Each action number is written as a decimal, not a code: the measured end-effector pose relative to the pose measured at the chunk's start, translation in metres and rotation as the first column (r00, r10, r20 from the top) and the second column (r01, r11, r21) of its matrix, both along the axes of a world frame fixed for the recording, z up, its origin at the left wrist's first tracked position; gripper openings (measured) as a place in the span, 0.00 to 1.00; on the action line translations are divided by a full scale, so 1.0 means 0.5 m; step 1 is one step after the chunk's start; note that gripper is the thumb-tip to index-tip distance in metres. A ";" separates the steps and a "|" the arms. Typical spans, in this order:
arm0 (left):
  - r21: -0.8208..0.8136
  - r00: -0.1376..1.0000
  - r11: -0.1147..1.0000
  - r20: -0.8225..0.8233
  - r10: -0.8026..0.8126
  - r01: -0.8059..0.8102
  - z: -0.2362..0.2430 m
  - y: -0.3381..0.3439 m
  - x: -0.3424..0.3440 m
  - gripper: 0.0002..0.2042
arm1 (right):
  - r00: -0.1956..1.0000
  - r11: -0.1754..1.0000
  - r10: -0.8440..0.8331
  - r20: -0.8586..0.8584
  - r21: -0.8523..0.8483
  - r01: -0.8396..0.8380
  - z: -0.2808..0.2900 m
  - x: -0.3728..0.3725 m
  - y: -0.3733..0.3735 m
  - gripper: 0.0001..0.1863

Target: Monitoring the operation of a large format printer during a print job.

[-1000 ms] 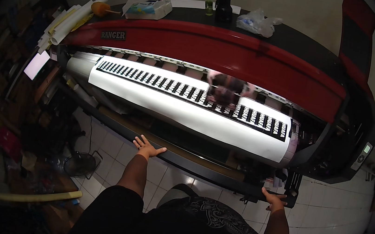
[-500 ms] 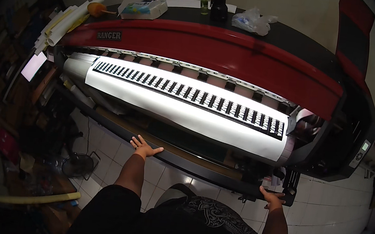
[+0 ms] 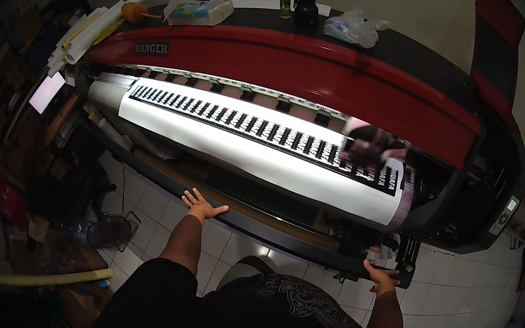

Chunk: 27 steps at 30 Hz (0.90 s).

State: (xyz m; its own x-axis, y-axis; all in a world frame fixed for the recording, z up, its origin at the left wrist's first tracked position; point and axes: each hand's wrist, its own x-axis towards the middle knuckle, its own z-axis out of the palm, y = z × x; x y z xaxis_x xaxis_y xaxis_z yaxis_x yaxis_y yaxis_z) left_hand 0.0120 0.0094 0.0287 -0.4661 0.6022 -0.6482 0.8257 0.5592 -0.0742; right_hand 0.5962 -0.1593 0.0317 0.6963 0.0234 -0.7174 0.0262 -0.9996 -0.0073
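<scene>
My left hand (image 3: 200, 205) rests on the dark front bar (image 3: 254, 229) of a wide red-and-black printer (image 3: 301, 64), fingers spread and holding nothing. My right hand (image 3: 383, 277) touches the right end of the same bar with fingers apart. Above the bar, white media (image 3: 256, 163) drapes over the curved platen (image 3: 106, 92), carrying a long row of black-and-white print (image 3: 235, 116). A blurred carriage (image 3: 366, 144) sits over the right part of that print. At the printer's right end is a small control panel (image 3: 505, 216).
White rolls (image 3: 95, 32), a white-and-blue pack (image 3: 199, 12), a green bottle (image 3: 285, 3) and a plastic bag (image 3: 354, 31) lie along the printer's top. A glowing screen (image 3: 47, 93) stands at left. Below are a floor fan (image 3: 110, 232), a pale yellow tube (image 3: 52, 274) and clutter; white tiles (image 3: 455, 299) surround me.
The carriage went from the middle to the far right half a second ago, and now is back leftward, right of centre. My hands stay on the bar; the view shifted slightly.
</scene>
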 end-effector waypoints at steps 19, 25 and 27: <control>0.002 1.000 1.000 0.002 -0.002 0.002 -0.012 0.001 -0.008 0.73 | 1.000 1.000 0.017 -0.014 0.012 -0.017 0.007 -0.003 0.003 0.82; -0.022 1.000 1.000 -0.015 -0.014 0.014 -0.013 0.005 -0.006 0.72 | 1.000 1.000 0.009 0.021 0.017 -0.009 -0.006 -0.001 -0.002 0.82; -0.042 0.999 0.998 -0.031 -0.041 0.040 -0.013 0.007 -0.008 0.72 | 1.000 1.000 0.011 0.026 0.015 -0.011 -0.006 -0.003 -0.001 0.82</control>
State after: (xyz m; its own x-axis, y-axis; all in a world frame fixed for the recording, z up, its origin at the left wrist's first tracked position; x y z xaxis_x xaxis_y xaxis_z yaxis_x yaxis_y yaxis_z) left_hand 0.0082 0.0130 0.0223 -0.4626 0.5941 -0.6581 0.8444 0.5214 -0.1229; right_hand 0.5948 -0.1600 0.0286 0.7143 0.0420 -0.6986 0.0376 -0.9991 -0.0217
